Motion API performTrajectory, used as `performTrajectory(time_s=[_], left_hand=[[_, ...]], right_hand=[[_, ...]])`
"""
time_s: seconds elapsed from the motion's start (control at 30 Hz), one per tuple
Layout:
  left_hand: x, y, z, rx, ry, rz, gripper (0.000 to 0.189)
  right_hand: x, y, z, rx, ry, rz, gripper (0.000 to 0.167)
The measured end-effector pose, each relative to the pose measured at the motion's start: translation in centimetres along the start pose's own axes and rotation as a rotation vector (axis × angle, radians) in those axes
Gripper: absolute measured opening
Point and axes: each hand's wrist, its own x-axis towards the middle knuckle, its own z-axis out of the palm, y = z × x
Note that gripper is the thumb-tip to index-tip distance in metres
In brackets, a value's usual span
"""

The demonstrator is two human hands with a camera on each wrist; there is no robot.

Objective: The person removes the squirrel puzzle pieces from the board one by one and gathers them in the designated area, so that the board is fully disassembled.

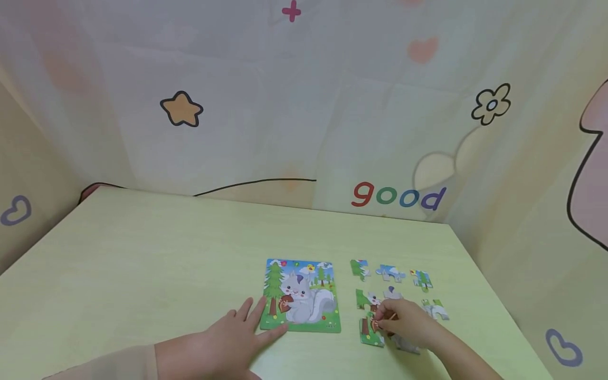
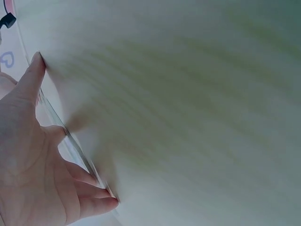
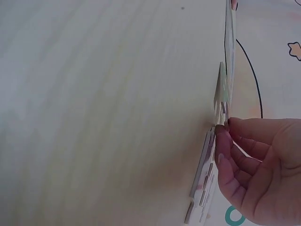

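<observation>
A square squirrel picture board (image 1: 304, 295) lies flat on the table. My left hand (image 1: 233, 335) rests at its lower left corner with fingers spread, and the fingertips (image 2: 110, 202) touch the board's edge in the left wrist view. To the right lie several jigsaw pieces in rough rows. My right hand (image 1: 408, 319) pinches a jigsaw piece (image 1: 366, 332) with a tree trunk and green grass, at the lower left of that group. Seen from the right wrist, this piece (image 3: 221, 87) stands tilted up from the table between thumb and fingers. My right hand partly covers the neighbouring pieces.
Treetop piece (image 1: 359, 269), cloud piece (image 1: 390, 273) and small-tree piece (image 1: 421, 279) form the far row. A tail piece (image 1: 434, 309) lies right of my right hand. A printed cloth (image 1: 266, 105) hangs behind the pale table (image 1: 166, 253) and at its sides.
</observation>
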Motion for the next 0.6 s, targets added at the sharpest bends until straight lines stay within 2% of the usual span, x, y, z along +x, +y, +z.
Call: performTrajectory(time_s=[0.27, 0.37, 0.47, 0.53, 0.6], left_hand=[[-0.1, -0.1, 0.2, -0.029, 0.01, -0.003, 0.087], [-0.2, 0.0, 0.1, -0.065, 0.019, -0.005, 0.086], [-0.5, -0.3, -0.2, -0.125, 0.042, -0.028, 0.087], [-0.6, -0.8, -0.5, -0.149, 0.089, -0.07, 0.087], [-0.6, -2.0, -0.9, -0.122, 0.159, -0.124, 0.086]], right_hand=[[-0.1, -0.5, -0.1, -0.066, 0.019, 0.03, 0.007], [-0.1, -1.0, -0.5, -0.118, 0.053, 0.052, 0.006], [0.0, -1.5, -1.0, -0.197, 0.129, 0.043, 0.007], [0.3, -1.7, -1.5, -0.259, 0.194, 0.008, 0.018], [0.6, -1.8, -1.9, -0.356, 0.271, -0.036, 0.034]])
